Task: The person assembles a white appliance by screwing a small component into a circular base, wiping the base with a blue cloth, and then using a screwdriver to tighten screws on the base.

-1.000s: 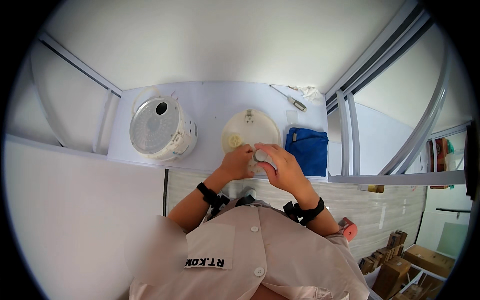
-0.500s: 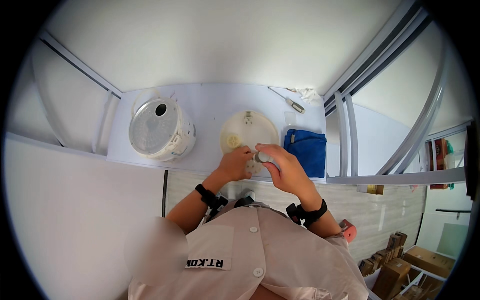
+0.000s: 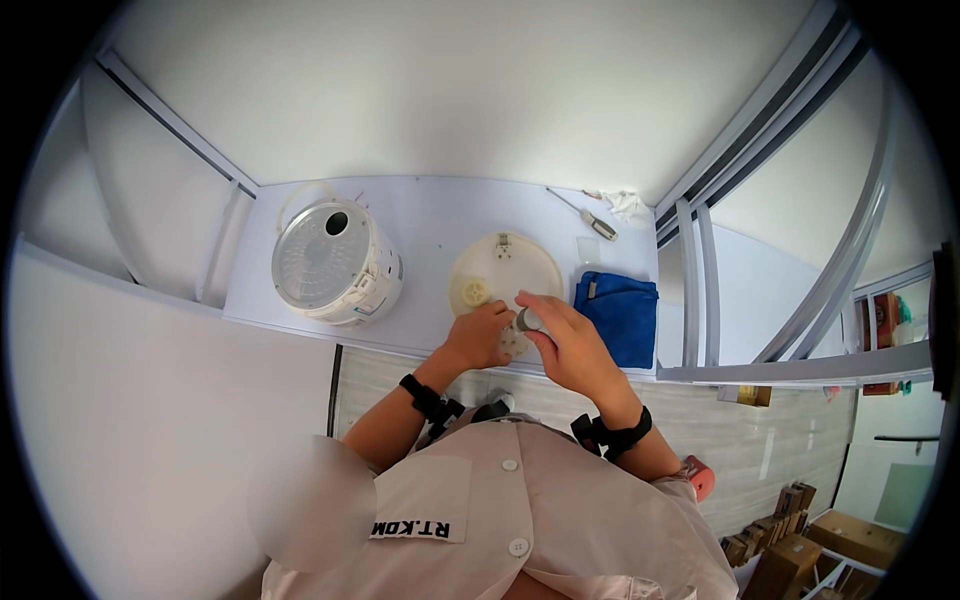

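Observation:
A round cream lid-like disc (image 3: 540,265) lies near the front edge of the table, with a small metal fitting (image 3: 503,246) at its far side. On its left part sits a pale yellow ribbed round piece (image 3: 476,291). My right hand (image 3: 572,345) is closed around a grey cylindrical tool (image 3: 529,319), like a screwdriver handle seen from its end; its tip is hidden. Beside it, my left hand (image 3: 482,335) has curled fingers at the disc's near edge, next to a whitish part (image 3: 513,342) with small holes. What those fingers pinch is hidden.
At the left stands a white bucket-shaped unit (image 3: 385,280) with a clear top and dark hole. A folded blue cloth (image 3: 618,318) lies right of the disc. Behind it are a screwdriver (image 3: 598,226), a clear bag (image 3: 590,250) and crumpled white tissue (image 3: 628,207). Frame bars (image 3: 690,280) border the right.
The whole view has shifted slightly, so the table and its things sit a little lower and to the right. Both hands keep nearly the same place at the disc, the tool still in my right hand.

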A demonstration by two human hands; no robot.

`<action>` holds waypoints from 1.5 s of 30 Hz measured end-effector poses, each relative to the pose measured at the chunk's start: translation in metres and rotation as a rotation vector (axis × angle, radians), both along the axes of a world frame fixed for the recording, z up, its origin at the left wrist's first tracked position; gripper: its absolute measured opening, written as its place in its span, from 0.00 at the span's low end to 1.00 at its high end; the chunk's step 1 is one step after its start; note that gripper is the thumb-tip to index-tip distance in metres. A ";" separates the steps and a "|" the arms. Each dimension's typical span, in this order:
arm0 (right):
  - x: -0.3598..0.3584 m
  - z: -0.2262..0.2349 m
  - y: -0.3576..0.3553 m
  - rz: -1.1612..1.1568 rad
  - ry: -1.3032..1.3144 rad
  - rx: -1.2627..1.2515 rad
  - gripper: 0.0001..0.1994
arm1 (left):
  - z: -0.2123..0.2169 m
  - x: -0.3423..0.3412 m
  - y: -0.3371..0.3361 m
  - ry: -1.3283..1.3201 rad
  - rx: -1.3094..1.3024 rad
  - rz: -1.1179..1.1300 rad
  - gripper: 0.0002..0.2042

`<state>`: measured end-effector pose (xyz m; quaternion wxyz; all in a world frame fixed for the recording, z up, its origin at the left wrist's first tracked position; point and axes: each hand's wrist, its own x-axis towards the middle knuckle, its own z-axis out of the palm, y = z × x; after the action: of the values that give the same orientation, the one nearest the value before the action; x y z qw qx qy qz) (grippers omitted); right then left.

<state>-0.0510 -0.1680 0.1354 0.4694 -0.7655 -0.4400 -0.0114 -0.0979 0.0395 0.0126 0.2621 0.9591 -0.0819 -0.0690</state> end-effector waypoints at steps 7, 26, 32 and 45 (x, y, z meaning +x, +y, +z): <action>-0.001 0.017 0.006 -0.038 -0.199 0.020 0.24 | 0.001 -0.002 0.003 -0.052 -0.057 0.023 0.31; 0.012 0.001 0.013 -0.010 -0.302 0.152 0.18 | -0.013 0.006 -0.004 -0.086 -0.051 0.067 0.09; 0.018 0.013 -0.001 -0.001 -0.033 -0.001 0.23 | -0.002 0.009 -0.004 -0.028 -0.073 0.057 0.09; 0.020 0.004 -0.008 0.082 0.101 -0.065 0.26 | -0.010 0.010 -0.005 -0.076 -0.064 0.067 0.09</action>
<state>-0.0309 -0.1761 0.1394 0.4662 -0.7611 -0.4468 0.0608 -0.0878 0.0348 0.0030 0.2913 0.9544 -0.0617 -0.0210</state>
